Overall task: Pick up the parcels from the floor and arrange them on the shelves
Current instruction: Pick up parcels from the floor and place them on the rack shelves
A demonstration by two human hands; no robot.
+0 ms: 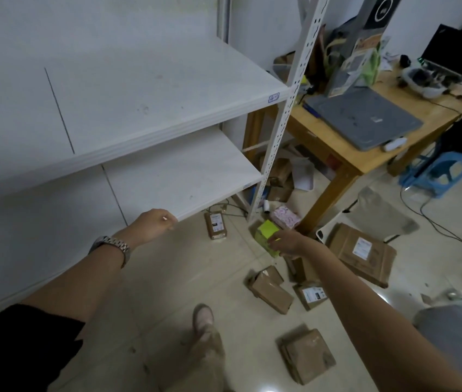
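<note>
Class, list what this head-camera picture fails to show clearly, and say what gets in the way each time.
Head view: left hand fingers, hidden behind its own back at the lower shelf edge.
Head view: yellow-green box right side, covered by the right hand.
Head view: parcel label text, too small and blurred.

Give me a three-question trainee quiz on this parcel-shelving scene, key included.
1. True or false: the shelves already hold parcels.
2. The right hand grips: A) a brown parcel, B) the yellow-green box, C) a cable.
3. Fill in: the left hand is at the front edge of the ____ shelf.
Key: 1 false; 2 B; 3 lower.
</note>
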